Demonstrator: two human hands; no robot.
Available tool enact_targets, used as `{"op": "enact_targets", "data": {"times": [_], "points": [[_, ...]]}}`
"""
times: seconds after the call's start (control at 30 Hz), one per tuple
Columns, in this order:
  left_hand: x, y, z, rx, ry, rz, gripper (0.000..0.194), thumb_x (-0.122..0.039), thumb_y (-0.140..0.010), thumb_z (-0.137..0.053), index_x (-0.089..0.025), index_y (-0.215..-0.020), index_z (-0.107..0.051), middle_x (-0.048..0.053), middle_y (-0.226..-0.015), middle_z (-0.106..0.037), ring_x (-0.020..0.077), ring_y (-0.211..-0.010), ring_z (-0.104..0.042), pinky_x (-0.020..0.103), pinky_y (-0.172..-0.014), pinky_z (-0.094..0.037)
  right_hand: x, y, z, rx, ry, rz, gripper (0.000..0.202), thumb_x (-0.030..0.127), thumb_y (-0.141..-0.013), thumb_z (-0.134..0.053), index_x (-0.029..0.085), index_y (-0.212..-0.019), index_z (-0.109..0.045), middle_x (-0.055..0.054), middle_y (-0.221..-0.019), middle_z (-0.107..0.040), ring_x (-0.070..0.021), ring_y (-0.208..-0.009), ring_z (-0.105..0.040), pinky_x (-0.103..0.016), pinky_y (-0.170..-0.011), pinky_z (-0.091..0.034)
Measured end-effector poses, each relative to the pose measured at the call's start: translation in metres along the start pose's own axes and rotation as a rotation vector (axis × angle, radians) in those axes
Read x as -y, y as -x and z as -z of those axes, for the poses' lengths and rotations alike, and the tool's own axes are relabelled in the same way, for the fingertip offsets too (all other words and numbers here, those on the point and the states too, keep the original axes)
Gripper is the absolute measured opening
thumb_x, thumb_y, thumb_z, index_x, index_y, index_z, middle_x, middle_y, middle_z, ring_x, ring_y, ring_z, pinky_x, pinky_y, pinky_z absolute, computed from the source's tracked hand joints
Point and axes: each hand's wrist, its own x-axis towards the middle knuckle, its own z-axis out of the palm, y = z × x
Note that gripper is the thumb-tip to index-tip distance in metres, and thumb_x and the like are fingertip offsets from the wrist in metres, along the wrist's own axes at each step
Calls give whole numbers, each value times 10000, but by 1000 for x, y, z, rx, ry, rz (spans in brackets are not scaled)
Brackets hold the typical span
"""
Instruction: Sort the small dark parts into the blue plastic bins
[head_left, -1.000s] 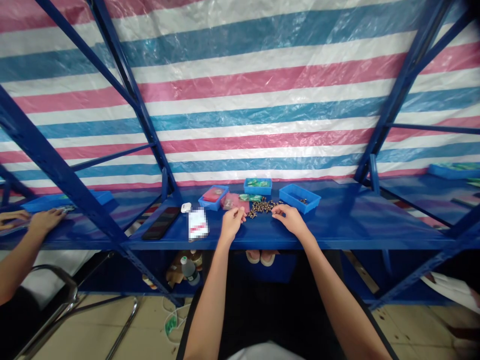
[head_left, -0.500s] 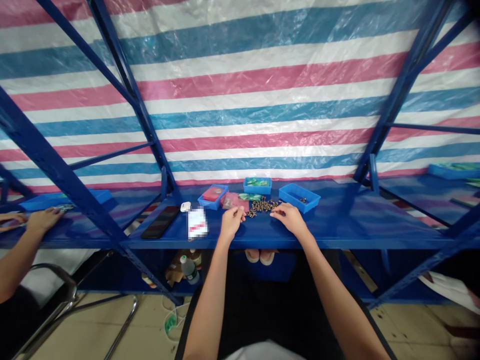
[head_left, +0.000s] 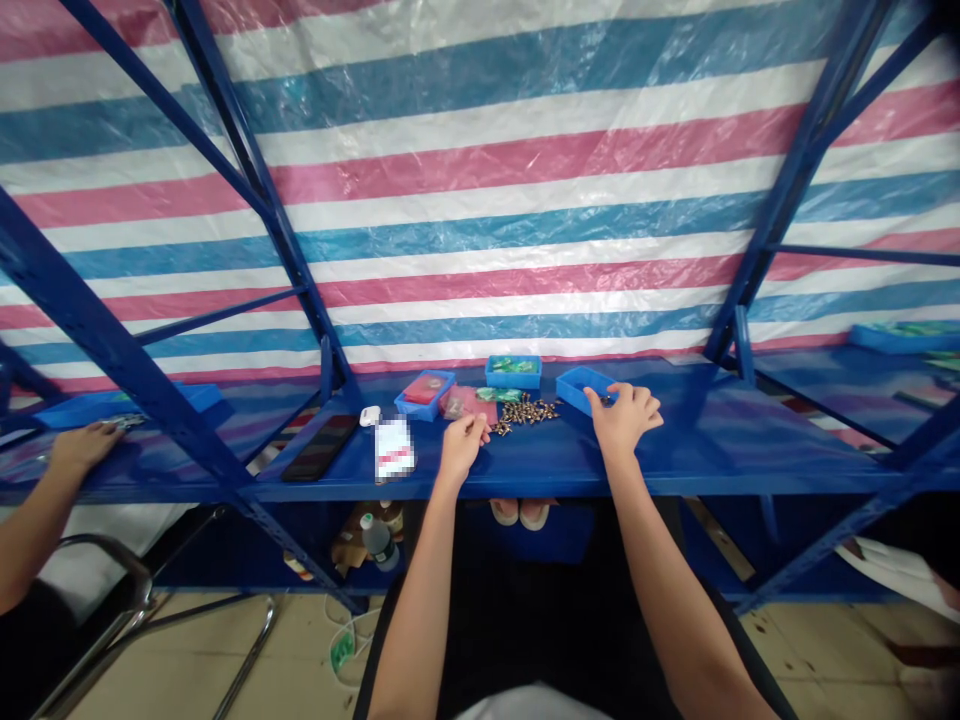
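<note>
My left hand point(head_left: 462, 445) rests on the blue shelf point(head_left: 525, 470), its fingers pinched together; what they hold, if anything, is too small to make out. Just right of its fingertips lies a loose pile of small brass-coloured metal pieces point(head_left: 529, 412), several of them apart from the rest. My right hand point(head_left: 625, 416) is at the right side of a blue tray point(head_left: 576, 390), fingers spread, and covers part of that tray. Nothing shows between its fingers. A pink plastic bag point(head_left: 480, 404) and a green packet point(head_left: 500, 395) lie behind the pile.
One blue bin point(head_left: 424, 408) holds red packets, another point(head_left: 514, 380) green ones. To the left lie a black phone point(head_left: 321, 448), a white case point(head_left: 370, 415) and a blurred white packet point(head_left: 394, 448). A co-worker's hand point(head_left: 86, 446) is at far left. Blue posts point(head_left: 281, 230) frame the shelf.
My right hand has moved right from the pile to the blue tray, and its fingers have gone from pinched to spread. My left hand has stayed in place.
</note>
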Motion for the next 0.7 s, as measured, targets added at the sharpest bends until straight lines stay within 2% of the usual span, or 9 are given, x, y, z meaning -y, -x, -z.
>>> {"op": "enact_targets", "data": {"times": [0.07,0.17,0.23,0.33,0.43,0.53,0.7], "points": [[-1,0,0,-7,-9,2,429,-544,-866,-555,-164,-709,-676,40,-604,-647,136,-552,-577,239,-540,-432,3,3,2,99,-63,121,376,531,-907,-535,180,-996,-636,-179,-1037,-591,-364,-1028,-480,-501,-870,-357],[-2,0,0,-16,-14,7,436,-548,-866,-554,-164,-701,-679,43,-604,-649,137,-554,-581,242,-550,-442,10,11,3,451,-209,447,258,379,-972,-461,218,-1042,-649,-123,-960,-634,-297,-963,-539,-413,-852,-417],[-1,0,0,-13,-9,5,440,-551,-867,-552,-165,-696,-677,41,-604,-649,136,-552,-579,243,-556,-444,14,16,1,617,-225,590,259,304,-990,-422,238,-1063,-661,-108,-963,-657,-281,-982,-558,-377,-838,-441],[0,0,1,-14,-15,5,441,-551,-869,-551,-165,-697,-676,40,-607,-647,134,-552,-575,241,-555,-443,18,21,-4,656,-107,591,255,274,-984,-445,215,-1064,-680,-132,-1022,-656,-296,-1025,-569,-370,-816,-458],[1,-1,1,-15,-20,8,443,-554,-868,-552,-164,-697,-674,42,-611,-647,137,-554,-576,240,-551,-442,17,21,-7,686,-21,536,219,278,-967,-501,194,-990,-703,-141,-1009,-642,-280,-943,-605,-351,-762,-464],[2,-1,1,-16,-22,2,445,-558,-867,-550,-167,-687,-666,40,-609,-646,138,-551,-576,242,-553,-443,15,20,-5,730,-77,526,189,306,-954,-543,219,-926,-709,-105,-967,-647,-241,-883,-628,-315,-724,-460],[4,-2,1,-10,-31,-13,447,-558,-872,-543,-172,-683,-663,38,-607,-646,133,-543,-568,241,-557,-440,16,19,-1,760,-177,503,169,391,-917,-608,252,-937,-702,-72,-980,-676,-229,-880,-647,-299,-703,-463]]}}
